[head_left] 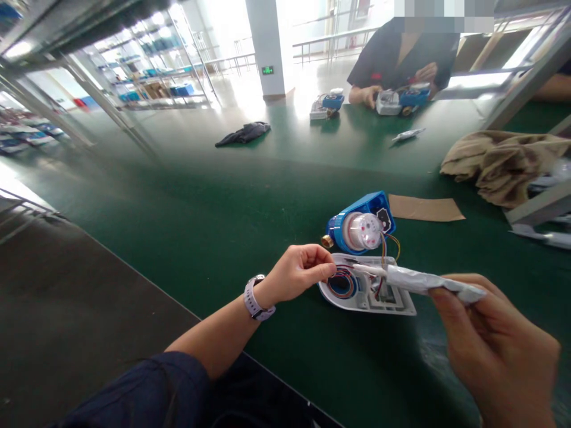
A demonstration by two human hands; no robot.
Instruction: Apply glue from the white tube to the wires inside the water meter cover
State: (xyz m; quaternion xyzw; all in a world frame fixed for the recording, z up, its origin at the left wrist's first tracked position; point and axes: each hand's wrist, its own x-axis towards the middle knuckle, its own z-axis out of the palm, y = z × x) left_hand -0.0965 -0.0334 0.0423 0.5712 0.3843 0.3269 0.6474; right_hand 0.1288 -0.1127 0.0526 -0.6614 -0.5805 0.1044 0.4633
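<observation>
Crinkled foil tube (422, 282) with tapered white nozzle (368, 270) in right hand (495, 351)

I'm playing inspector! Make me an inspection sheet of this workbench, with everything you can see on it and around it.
surface: green workbench top, no damage visible.
job's things: blue water meter with brass fitting, beside white plastic cover.
clutter: brown cardboard piece, beige cloth, dark cloth.
hands: left hand pinched just above the cover; right hand holds silver foil-wrapped strip.
cables: thin coloured wires run from meter to cover; coiled wires lie on it.
surroundings: co-worker across the bench, handling another blue meter; shelves behind.
</observation>
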